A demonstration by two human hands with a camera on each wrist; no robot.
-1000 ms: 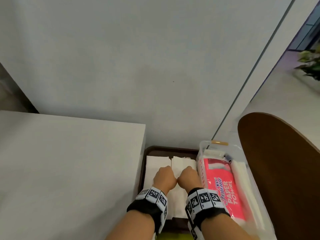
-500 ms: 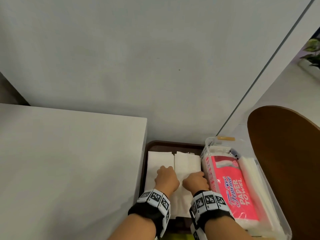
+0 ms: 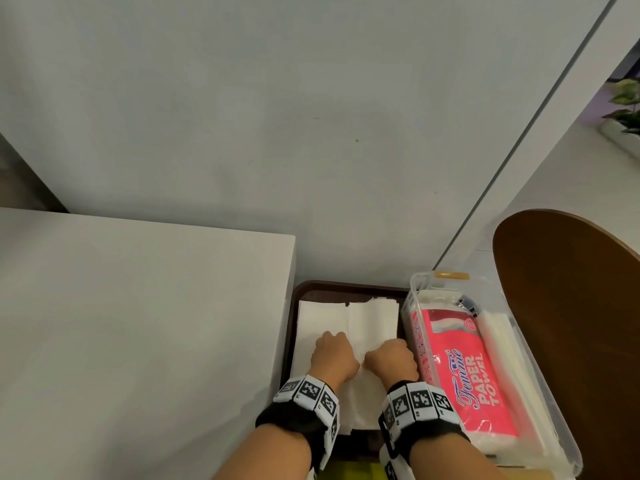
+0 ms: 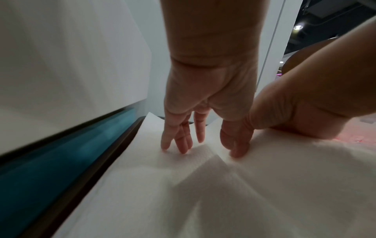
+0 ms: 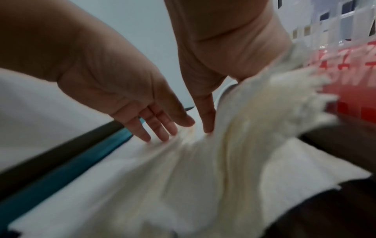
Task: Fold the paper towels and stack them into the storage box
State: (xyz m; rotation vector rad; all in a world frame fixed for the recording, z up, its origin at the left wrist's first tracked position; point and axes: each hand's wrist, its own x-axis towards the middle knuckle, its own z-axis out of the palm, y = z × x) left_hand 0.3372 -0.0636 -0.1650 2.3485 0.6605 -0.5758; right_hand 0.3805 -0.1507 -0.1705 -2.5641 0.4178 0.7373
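Observation:
A stack of white paper towels [image 3: 372,320] lies on a dark brown tray [image 3: 346,287]. My left hand [image 3: 334,355] presses straight fingers [image 4: 183,141] onto the towel beside a centre crease. My right hand [image 3: 391,362] sits just to its right. Its thumb [image 5: 207,119] points down at the crease. A raised flap of towel [image 5: 264,112] stands against its palm and hides its fingers. Right of the tray, the clear storage box [image 3: 419,282] holds a pink paper towel pack [image 3: 464,368] and folded white towels.
A white cabinet top [image 3: 138,323] borders the tray on the left. A grey wall rises directly behind the tray. A curved brown wooden surface [image 3: 571,323] stands right of the box. A potted plant [image 3: 623,109] is far off at the right.
Both hands slid back toward me along the towel and drew slightly apart. The right hand shifted toward the box, and the towel's right side now stands raised.

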